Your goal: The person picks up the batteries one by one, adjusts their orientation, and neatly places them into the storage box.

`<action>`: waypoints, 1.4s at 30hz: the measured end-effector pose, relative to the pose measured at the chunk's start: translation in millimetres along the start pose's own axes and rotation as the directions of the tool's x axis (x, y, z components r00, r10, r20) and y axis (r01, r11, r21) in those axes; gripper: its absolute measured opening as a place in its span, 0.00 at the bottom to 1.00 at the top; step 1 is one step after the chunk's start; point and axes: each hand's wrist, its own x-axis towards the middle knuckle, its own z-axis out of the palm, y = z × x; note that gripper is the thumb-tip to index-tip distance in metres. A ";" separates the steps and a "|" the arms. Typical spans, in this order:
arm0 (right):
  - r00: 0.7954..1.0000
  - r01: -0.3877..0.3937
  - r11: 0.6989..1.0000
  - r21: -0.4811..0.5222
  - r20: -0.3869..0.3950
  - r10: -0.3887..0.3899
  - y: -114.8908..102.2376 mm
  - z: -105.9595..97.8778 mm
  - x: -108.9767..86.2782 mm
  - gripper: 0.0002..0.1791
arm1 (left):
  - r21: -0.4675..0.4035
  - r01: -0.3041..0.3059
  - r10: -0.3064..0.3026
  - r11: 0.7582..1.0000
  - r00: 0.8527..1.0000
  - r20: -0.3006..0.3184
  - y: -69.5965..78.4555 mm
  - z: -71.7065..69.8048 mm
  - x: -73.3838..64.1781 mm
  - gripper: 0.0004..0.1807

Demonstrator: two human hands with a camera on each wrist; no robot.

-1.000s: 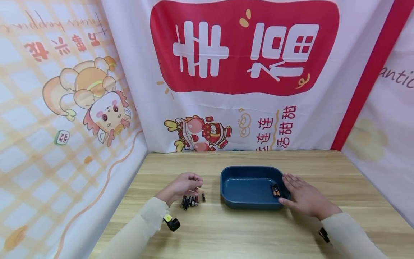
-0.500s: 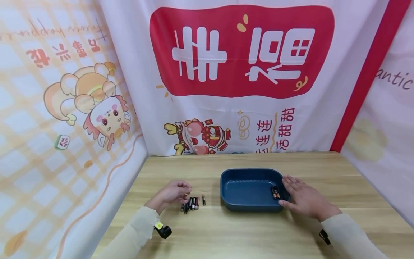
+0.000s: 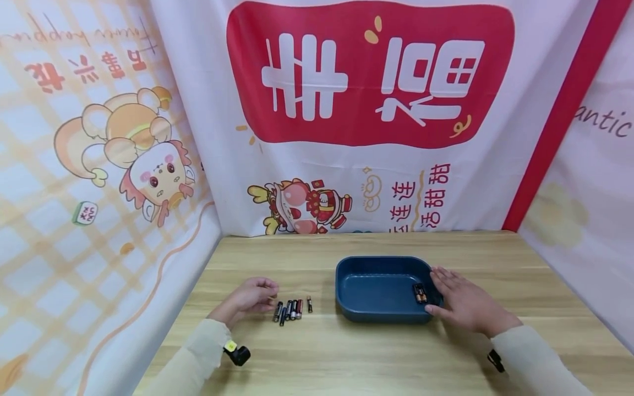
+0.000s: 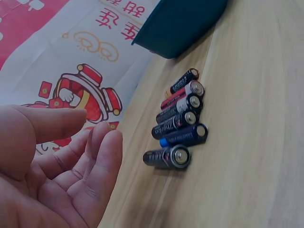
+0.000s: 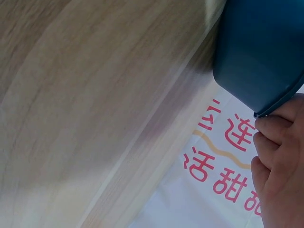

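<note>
My left hand (image 3: 252, 296) hovers just left of a row of several small cylindrical batteries (image 3: 289, 311), its fingers loosely bent with nothing between them. In the left wrist view the thumb and fingertips stand apart, and the closest black battery (image 4: 166, 157) lies right of them. A blue rectangular box (image 3: 381, 318) stands right of the row. Two batteries (image 3: 420, 293) lie side by side inside it, near its right end. Resting on the box's right rim is my right hand (image 3: 465, 301), fingers extended along it and thumb at the front corner. The right wrist view shows the fingertips at the rim (image 5: 280, 100).
One battery (image 3: 309, 304) lies a little apart, between the row and the box. The wooden table (image 3: 346, 357) meets a printed cloth (image 3: 376, 192) at its back edge, with more cloth at both sides. Each wrist wears a black camera (image 3: 239, 355).
The left hand has moved left, from over the batteries to beside them. The right hand stays on the box, which has not moved on the table.
</note>
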 end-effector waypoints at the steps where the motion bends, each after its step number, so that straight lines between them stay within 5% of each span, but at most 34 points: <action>1: 1.000 0.004 1.000 0.000 0.004 -0.004 0.0 -0.1 0.1 0.50 | -0.001 0.001 -0.001 1.000 1.000 -0.002 -1.0 -1.5 -1.9 0.18; 11: 1.000 0.002 1.000 0.011 0.000 -0.002 0.6 1.1 -0.2 0.50 | -0.012 0.014 -0.014 1.000 1.000 -0.017 -16.4 -15.7 -13.9 0.18; 20: 1.000 -0.008 1.000 0.017 0.012 0.008 1.2 -1.2 -1.3 0.49 | 0.015 0.059 -0.059 0.998 0.998 -0.029 -22.3 -18.3 -10.0 0.16; 42: 1.000 0.015 1.000 0.023 0.007 -0.015 -1.6 -3.7 -2.0 0.49 | 0.122 0.101 -0.097 0.987 0.995 -0.037 -15.1 0.7 -3.3 0.15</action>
